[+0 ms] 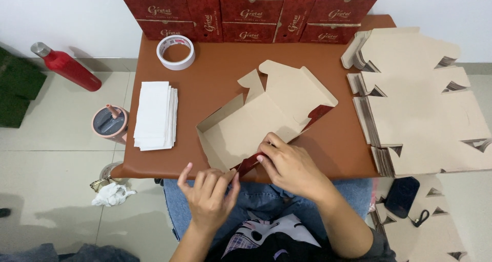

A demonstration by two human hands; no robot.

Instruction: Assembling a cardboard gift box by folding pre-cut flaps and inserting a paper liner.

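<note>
Grip: both hands (207, 193) (289, 164) pinch box blank (261, 121) | long axis near-left to far-right

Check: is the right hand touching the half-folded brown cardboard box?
Touching. The head view shows the right hand fingertips pressed on the half-folded brown cardboard box near edge.

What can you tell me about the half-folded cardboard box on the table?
The cardboard box is a flat cut-out partly folded up: plain brown inside, dark red patterned outside. Two side walls stand, while the lid panel with its tabs lies open toward the back. It rests on the brown table near the front edge. The right hand presses its near wall; the left hand pinches the near red flap.
</note>
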